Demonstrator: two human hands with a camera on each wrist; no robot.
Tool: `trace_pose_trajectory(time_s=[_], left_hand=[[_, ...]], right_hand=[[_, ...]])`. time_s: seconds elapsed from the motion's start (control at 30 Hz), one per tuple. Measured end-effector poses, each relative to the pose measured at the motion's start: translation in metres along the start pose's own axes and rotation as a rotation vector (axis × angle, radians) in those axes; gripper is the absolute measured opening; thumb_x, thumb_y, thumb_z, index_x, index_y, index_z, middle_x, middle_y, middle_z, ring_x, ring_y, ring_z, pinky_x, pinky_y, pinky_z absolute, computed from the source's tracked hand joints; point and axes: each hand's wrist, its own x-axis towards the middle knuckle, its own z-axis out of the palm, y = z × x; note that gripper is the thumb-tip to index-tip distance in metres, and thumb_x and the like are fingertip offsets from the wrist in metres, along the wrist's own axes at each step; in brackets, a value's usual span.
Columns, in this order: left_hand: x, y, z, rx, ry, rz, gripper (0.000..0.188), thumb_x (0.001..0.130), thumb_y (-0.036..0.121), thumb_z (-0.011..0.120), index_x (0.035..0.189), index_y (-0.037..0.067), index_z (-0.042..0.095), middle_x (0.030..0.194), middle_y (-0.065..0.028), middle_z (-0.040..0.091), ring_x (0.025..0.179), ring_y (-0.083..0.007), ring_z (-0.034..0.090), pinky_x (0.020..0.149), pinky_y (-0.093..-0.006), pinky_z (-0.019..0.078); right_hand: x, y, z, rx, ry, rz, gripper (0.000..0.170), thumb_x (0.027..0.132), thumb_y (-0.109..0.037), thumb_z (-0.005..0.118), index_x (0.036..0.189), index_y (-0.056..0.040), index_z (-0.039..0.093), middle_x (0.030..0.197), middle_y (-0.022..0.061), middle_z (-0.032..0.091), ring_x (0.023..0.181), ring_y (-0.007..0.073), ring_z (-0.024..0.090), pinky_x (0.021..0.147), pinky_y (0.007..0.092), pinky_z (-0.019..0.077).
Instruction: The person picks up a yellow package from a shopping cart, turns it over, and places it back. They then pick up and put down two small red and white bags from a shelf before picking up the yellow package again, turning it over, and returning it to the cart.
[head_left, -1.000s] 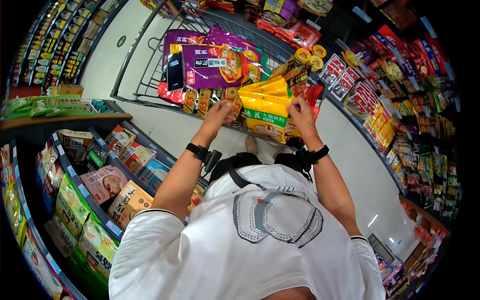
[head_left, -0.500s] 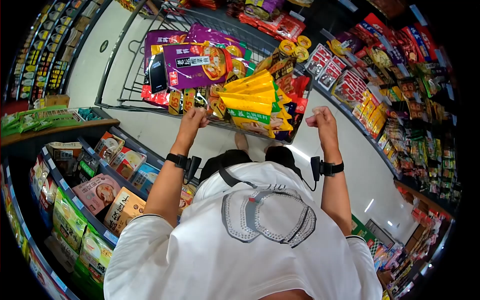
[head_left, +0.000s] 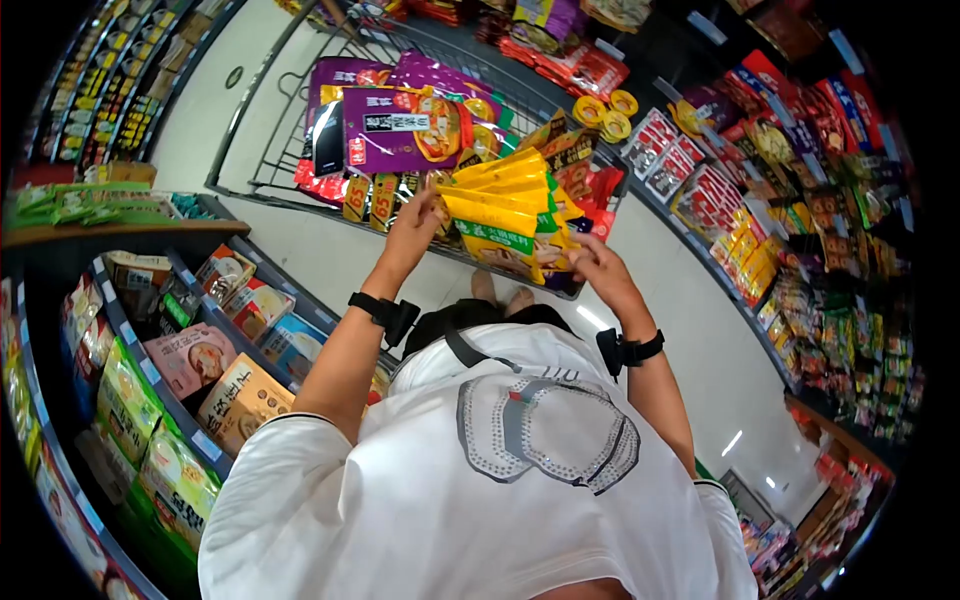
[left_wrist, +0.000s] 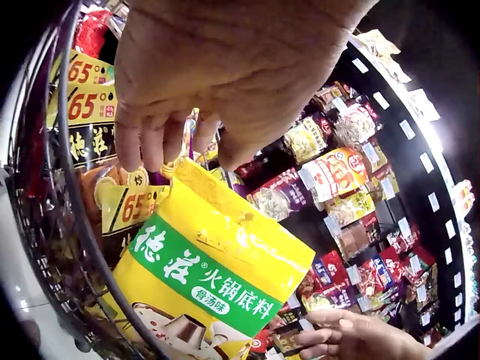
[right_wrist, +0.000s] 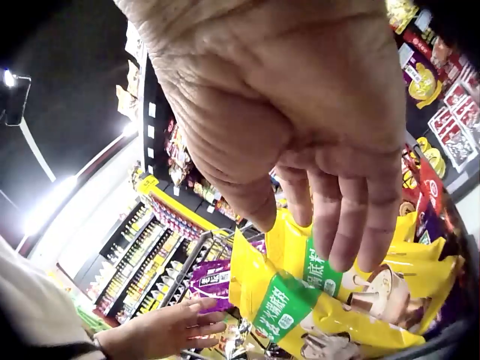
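A fanned stack of yellow hot pot base packets (head_left: pixel 500 215) with green bands lies at the near right of a wire shopping cart (head_left: pixel 225 165). My left hand (head_left: pixel 415 225) is at the stack's left edge. In the left wrist view its fingers (left_wrist: pixel 154 142) hang down over the top corner of the front packet (left_wrist: pixel 217 262). My right hand (head_left: pixel 605 275) is at the stack's right side. The right wrist view shows its fingers (right_wrist: pixel 352 217) extended down over the packets (right_wrist: pixel 300 300), touching them. There, the left hand (right_wrist: pixel 161 330) has its fingers loosely extended.
Purple packets (head_left: pixel 400 130) and a dark phone (head_left: pixel 327 137) lie in the cart, left of the yellow stack. Black packets marked 65 (head_left: pixel 383 200) stand along its near side. Shelves of packets (head_left: pixel 750 250) run along the right, and boxed goods (head_left: pixel 245 400) fill a lower shelf at left.
Both hands were at the packets a second ago, then drew apart from them with fingers curled. Now they are back at the stack's two sides, fingers extended. The packets are fanned wider.
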Motion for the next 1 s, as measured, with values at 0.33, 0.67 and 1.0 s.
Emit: trace_pose_trajectory(time_s=[0.33, 0.67, 1.0], left_hand=[[-0.073, -0.007, -0.019, 0.189, 0.124, -0.341, 0.05, 0.096, 0.026, 0.062, 0.136, -0.001, 0.05, 0.124, -0.02, 0.063, 0.116, -0.0265, 0.061, 0.1, -0.0352, 0.0465], [-0.089, -0.01, 0.006, 0.18, 0.156, -0.283, 0.048, 0.097, 0.023, 0.062, 0.138, 0.002, 0.051, 0.126, -0.0197, 0.062, 0.117, -0.0265, 0.06, 0.1, -0.037, 0.0465], [-0.014, 0.058, 0.005, 0.455, 0.095, 0.204, 0.04, 0.091, 0.018, 0.067, 0.128, 0.006, 0.059, 0.119, -0.0178, 0.06, 0.11, -0.0335, 0.059, 0.092, -0.0392, 0.0493]], right_hand=[[0.028, 0.024, -0.002, -0.104, -0.197, -0.06, 0.048, 0.094, -0.016, 0.061, 0.136, 0.0013, 0.049, 0.116, 0.0139, 0.067, 0.103, 0.0187, 0.066, 0.088, 0.0298, 0.0523], [0.075, 0.014, 0.007, -0.118, 0.023, -0.332, 0.041, 0.092, -0.011, 0.061, 0.13, 0.0014, 0.053, 0.119, 0.0182, 0.066, 0.092, 0.021, 0.068, 0.081, 0.0325, 0.0547], [0.114, -0.014, 0.024, -0.244, 0.19, -0.328, 0.037, 0.088, -0.012, 0.063, 0.122, 0.0017, 0.059, 0.113, 0.0195, 0.067, 0.097, 0.0295, 0.068, 0.082, 0.0382, 0.0528]])
